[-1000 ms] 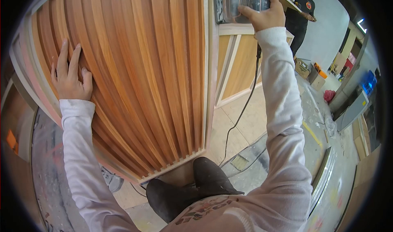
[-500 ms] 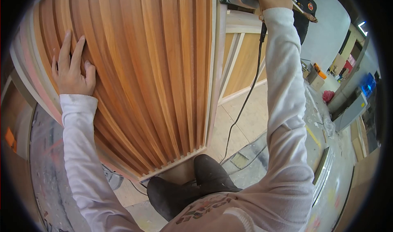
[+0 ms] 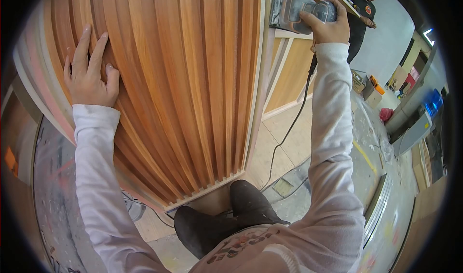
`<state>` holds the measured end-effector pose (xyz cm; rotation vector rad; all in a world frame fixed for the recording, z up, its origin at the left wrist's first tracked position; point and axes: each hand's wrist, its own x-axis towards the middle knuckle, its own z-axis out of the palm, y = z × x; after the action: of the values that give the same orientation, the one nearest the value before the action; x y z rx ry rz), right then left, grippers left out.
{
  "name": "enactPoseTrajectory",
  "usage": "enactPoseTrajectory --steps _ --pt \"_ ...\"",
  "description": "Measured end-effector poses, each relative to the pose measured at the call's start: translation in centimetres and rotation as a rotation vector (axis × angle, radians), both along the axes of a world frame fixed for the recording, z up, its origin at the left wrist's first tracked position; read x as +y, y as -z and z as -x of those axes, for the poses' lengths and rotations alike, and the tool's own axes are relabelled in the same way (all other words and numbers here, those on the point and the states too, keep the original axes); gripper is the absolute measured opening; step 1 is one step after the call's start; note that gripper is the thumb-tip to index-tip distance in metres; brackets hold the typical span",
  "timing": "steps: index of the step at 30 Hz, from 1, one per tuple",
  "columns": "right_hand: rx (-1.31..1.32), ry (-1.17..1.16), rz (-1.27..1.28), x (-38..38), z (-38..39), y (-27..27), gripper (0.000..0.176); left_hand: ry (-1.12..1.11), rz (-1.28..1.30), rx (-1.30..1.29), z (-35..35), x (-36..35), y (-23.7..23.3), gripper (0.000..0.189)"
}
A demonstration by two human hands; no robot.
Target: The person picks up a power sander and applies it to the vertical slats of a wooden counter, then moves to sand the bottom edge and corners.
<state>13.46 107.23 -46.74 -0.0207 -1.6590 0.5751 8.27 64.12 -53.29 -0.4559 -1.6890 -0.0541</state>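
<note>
A slatted wooden panel (image 3: 193,80) with a pale frame stands upright in front of me. My left hand (image 3: 93,80) rests on its left part, fingers spread over the slats and holding nothing. At the upper right, my right hand (image 3: 333,27) is wrapped round a grey and orange power sander (image 3: 294,10). The sander's flat pad faces left, close to the panel's right edge; whether they touch I cannot tell. A black cord (image 3: 293,114) hangs from the sander to the floor.
Behind the panel is another light wooden piece (image 3: 289,75). A person in dark clothes (image 3: 361,12) stands at the upper right. Boxes and an orange item (image 3: 376,85) lie on the floor at the right, with metal strips (image 3: 378,208) nearer me.
My right hand and the sander have come lower and slightly right, showing more of the sander. The panel appears shifted a little right in view. My left hand stays spread on the slats.
</note>
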Motion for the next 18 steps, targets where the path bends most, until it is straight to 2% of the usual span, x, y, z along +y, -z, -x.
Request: enactPoseTrajectory --steps 3,7,9,12,18 --pt "0.049 -0.016 -0.055 -0.1 0.3 -1.3 0.066 0.003 0.004 -0.001 0.1 0.1 -0.1 0.058" --pt "0.074 -0.035 0.017 -2.6 -0.2 -3.1 0.064 0.006 0.011 0.013 0.1 0.2 -0.1 0.057" --pt "0.112 0.049 -0.062 -2.1 0.1 -3.4 0.061 0.027 0.009 0.027 0.2 0.2 -0.2 0.057" --pt "0.116 0.068 -0.149 -1.5 -0.2 -2.4 0.060 0.028 0.006 0.040 0.1 0.1 -0.2 0.056" --pt "-0.005 -0.027 -0.077 0.3 -0.7 1.6 0.065 0.037 0.005 0.033 0.1 0.1 -0.1 0.056"
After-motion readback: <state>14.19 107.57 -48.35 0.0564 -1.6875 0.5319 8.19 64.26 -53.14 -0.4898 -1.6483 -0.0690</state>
